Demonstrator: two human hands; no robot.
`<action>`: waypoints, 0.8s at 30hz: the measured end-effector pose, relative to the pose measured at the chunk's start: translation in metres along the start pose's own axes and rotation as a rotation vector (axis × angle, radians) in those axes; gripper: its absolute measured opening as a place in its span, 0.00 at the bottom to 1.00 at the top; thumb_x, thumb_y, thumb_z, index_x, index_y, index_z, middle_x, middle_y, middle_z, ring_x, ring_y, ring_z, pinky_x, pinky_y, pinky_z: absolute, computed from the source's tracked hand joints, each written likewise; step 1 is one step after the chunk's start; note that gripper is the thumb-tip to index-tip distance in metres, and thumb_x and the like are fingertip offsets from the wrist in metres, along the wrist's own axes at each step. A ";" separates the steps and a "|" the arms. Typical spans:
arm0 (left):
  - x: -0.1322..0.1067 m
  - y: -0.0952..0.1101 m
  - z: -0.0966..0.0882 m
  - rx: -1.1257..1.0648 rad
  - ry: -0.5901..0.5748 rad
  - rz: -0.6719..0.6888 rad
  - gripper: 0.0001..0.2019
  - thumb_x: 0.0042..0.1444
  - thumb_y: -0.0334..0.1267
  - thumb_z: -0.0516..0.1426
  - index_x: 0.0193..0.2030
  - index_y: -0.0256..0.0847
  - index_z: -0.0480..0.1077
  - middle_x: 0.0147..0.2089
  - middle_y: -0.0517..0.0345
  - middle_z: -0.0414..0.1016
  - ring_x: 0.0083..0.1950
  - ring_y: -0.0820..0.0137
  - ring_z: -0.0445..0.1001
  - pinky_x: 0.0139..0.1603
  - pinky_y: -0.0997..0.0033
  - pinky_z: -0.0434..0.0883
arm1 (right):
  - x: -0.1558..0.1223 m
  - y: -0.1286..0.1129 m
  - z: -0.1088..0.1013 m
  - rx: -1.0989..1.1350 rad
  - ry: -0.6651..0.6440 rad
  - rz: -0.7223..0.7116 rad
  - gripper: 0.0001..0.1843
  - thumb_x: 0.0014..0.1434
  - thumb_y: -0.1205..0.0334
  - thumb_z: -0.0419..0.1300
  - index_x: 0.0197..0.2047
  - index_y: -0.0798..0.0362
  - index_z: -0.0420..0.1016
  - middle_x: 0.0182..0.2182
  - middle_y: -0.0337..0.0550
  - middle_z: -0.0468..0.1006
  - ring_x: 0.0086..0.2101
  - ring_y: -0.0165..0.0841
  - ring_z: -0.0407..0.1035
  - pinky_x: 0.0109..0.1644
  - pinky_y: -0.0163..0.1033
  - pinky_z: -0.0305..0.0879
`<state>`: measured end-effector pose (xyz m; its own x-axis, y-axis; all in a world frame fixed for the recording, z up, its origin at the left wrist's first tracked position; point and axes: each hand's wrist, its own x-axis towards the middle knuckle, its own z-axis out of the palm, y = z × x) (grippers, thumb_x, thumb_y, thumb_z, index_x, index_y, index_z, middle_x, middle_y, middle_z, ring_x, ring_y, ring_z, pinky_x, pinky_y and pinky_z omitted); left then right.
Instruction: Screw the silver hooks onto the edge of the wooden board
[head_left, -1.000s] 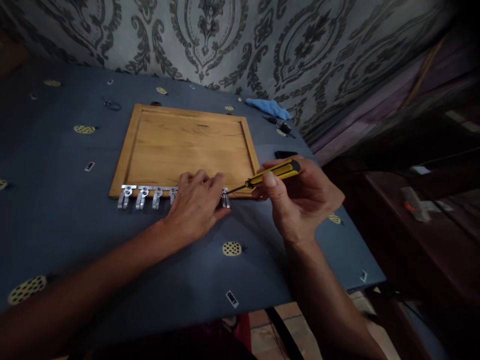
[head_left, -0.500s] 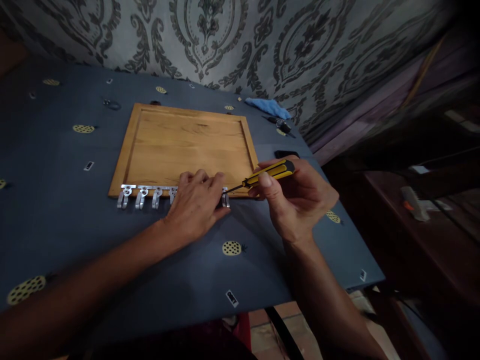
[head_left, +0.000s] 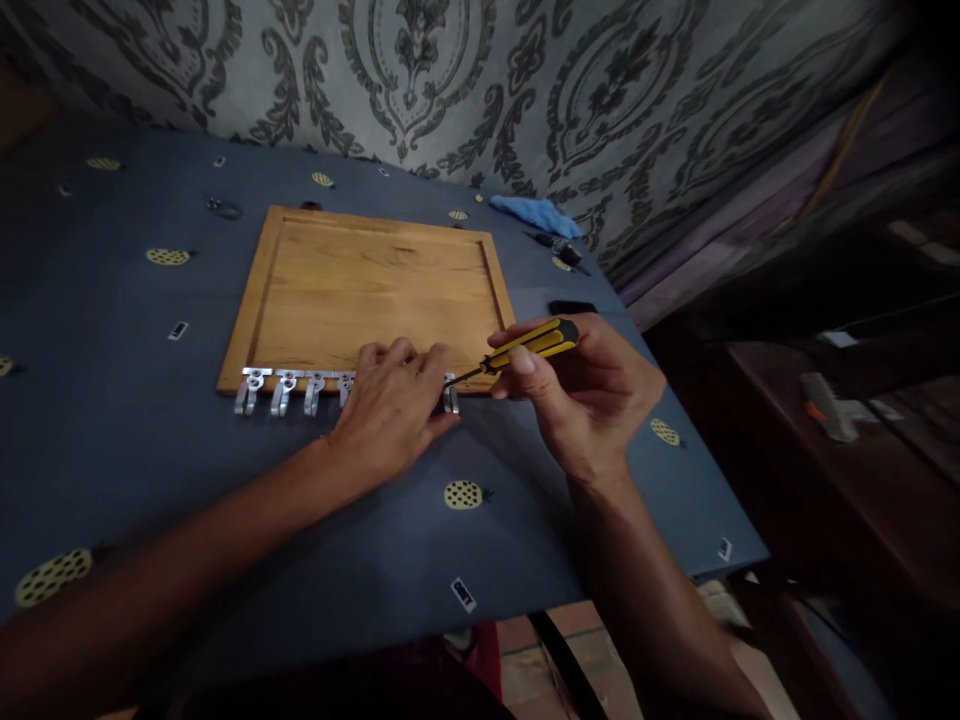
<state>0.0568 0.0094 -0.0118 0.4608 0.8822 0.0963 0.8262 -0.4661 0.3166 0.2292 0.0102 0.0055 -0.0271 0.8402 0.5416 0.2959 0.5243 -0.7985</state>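
A wooden board with a raised frame (head_left: 382, 285) lies flat on the table. Along its near edge runs a silver metal hook rail (head_left: 284, 384), its hooks pointing toward me. My left hand (head_left: 390, 405) covers the rail's right-hand part, fingers bent over it onto the board and thumb below the edge, holding it there. Between thumb and fingers, my right hand (head_left: 600, 400) grips a yellow-and-black screwdriver (head_left: 531, 345). Its shaft slants down left to the rail's right end, beside my left fingers. The tip's exact contact is too dark to make out.
A blue cloth (head_left: 536, 213) and a dark tool (head_left: 562, 250) lie at the table's far right. A small dark ring-shaped item (head_left: 223, 207) is at the back left. A flat black object (head_left: 573, 308) sits behind my right hand. The patterned curtain (head_left: 420, 80) borders the back.
My right hand and the screwdriver have shifted slightly left, and the handle has turned a little. My left hand, the board and the rail stay in place.
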 end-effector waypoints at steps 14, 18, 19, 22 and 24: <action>-0.001 -0.001 -0.001 -0.019 0.002 0.018 0.17 0.63 0.43 0.61 0.53 0.40 0.63 0.50 0.49 0.79 0.55 0.53 0.69 0.55 0.51 0.62 | -0.012 0.010 0.008 -0.198 0.116 -0.125 0.11 0.58 0.57 0.70 0.34 0.49 0.72 0.30 0.35 0.79 0.25 0.28 0.73 0.26 0.36 0.72; -0.002 -0.001 -0.001 -0.039 0.029 0.022 0.16 0.62 0.43 0.62 0.51 0.41 0.63 0.49 0.50 0.79 0.54 0.54 0.69 0.55 0.52 0.62 | -0.008 0.000 0.011 -0.037 0.333 -0.151 0.07 0.62 0.56 0.67 0.38 0.47 0.74 0.33 0.37 0.81 0.25 0.29 0.74 0.25 0.37 0.73; -0.002 -0.002 0.000 -0.043 0.026 0.021 0.16 0.62 0.43 0.62 0.51 0.42 0.63 0.49 0.51 0.79 0.54 0.54 0.69 0.55 0.52 0.62 | -0.006 -0.002 0.011 -0.010 0.383 -0.140 0.08 0.62 0.54 0.66 0.37 0.47 0.74 0.34 0.38 0.82 0.23 0.28 0.73 0.24 0.37 0.72; -0.001 -0.002 0.000 -0.036 0.008 0.011 0.17 0.61 0.42 0.63 0.51 0.41 0.63 0.49 0.50 0.79 0.54 0.54 0.69 0.55 0.53 0.62 | -0.001 -0.006 0.010 -0.018 0.387 -0.102 0.11 0.62 0.51 0.66 0.36 0.48 0.74 0.29 0.36 0.80 0.20 0.27 0.71 0.21 0.36 0.69; 0.000 -0.002 0.000 -0.025 0.008 0.009 0.18 0.61 0.43 0.63 0.52 0.41 0.63 0.50 0.50 0.79 0.54 0.54 0.69 0.55 0.53 0.62 | 0.000 -0.004 0.009 -0.065 0.333 -0.108 0.11 0.62 0.51 0.67 0.35 0.48 0.74 0.25 0.34 0.77 0.19 0.27 0.71 0.21 0.35 0.69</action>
<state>0.0553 0.0098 -0.0125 0.4651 0.8788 0.1068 0.8137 -0.4719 0.3395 0.2198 0.0090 0.0062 0.2482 0.6834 0.6865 0.3686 0.5887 -0.7194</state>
